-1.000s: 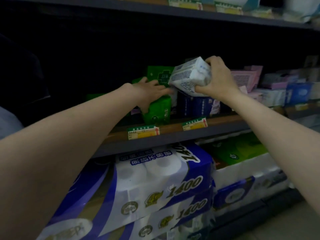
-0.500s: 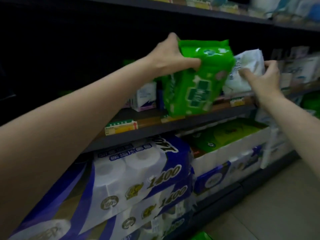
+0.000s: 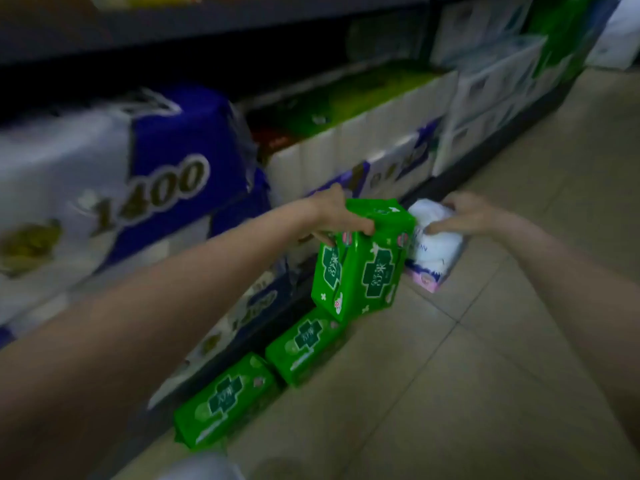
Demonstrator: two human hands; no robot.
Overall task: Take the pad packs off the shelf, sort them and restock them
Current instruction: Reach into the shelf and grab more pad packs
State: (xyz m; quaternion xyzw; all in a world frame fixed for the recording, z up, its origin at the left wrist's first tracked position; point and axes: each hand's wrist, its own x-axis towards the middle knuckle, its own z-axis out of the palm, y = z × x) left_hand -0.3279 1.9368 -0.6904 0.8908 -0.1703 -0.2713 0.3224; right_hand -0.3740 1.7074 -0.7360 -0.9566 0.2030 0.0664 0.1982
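Dim shot overall, low contrast, slight blue-grey cast. Heavy motion blur across most of the picture: the toilet roll packs [image 3: 114,188] at left smear, "1400" print only just readable. Upper shelf [image 3: 207,26] underside nearly black, no detail in that shadow. Sharpest zone is centre: print on the held green pad pack [image 3: 367,268] is legible. The 2 green packs on the floor [image 3: 485,358] are softer. Floor tiles are the brightest flat area, evenly lit, no hard shadows, no glare. Wide-angle bending at the edges: shelf lines curve, near forearm looks oversized and out of focus. Light source not visible.
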